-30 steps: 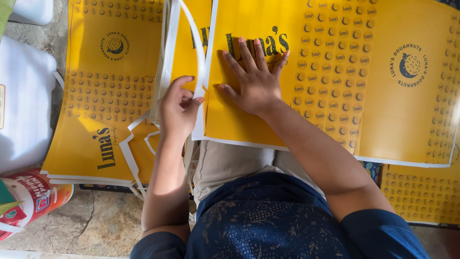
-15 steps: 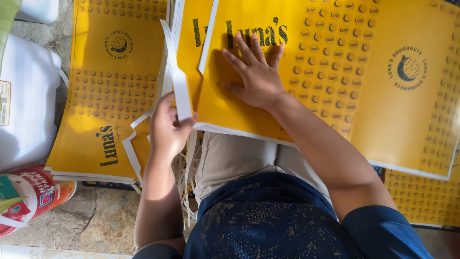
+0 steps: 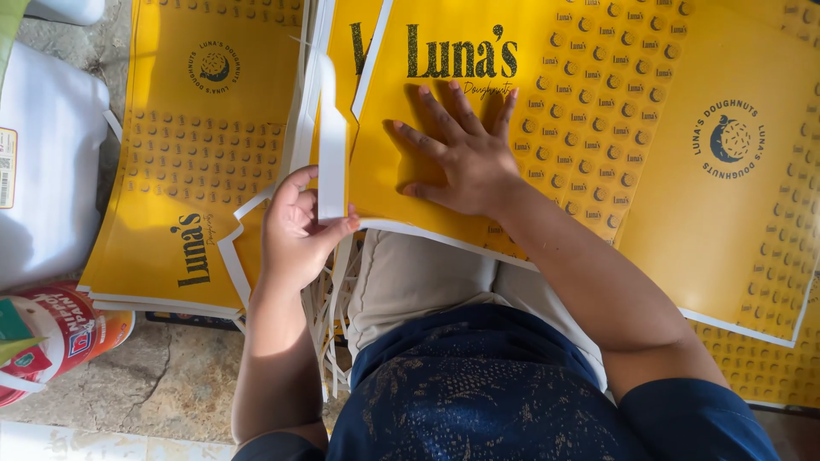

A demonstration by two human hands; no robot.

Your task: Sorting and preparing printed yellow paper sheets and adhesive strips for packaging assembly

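Observation:
A large yellow printed card sheet [image 3: 598, 128] with a dark logo and rows of small round marks lies over my lap. My right hand [image 3: 461, 158] rests flat on it, fingers spread. My left hand [image 3: 295, 230] pinches a long white paper strip [image 3: 331, 137] at the sheet's left edge; the strip stands up from the hand toward the top of the view. A pile of like white strips [image 3: 329, 299] hangs below that hand, beside my knee.
A stack of the same yellow sheets [image 3: 196, 162] lies to the left, more under the right edge [image 3: 769, 358]. White bags [image 3: 38, 171] sit at far left, a red and white packet [image 3: 51, 333] at lower left, on a stone floor [image 3: 171, 384].
My left hand has drawn back toward me, pulling the white strip away from the sheet's edge. The right hand stayed pressed on the sheet.

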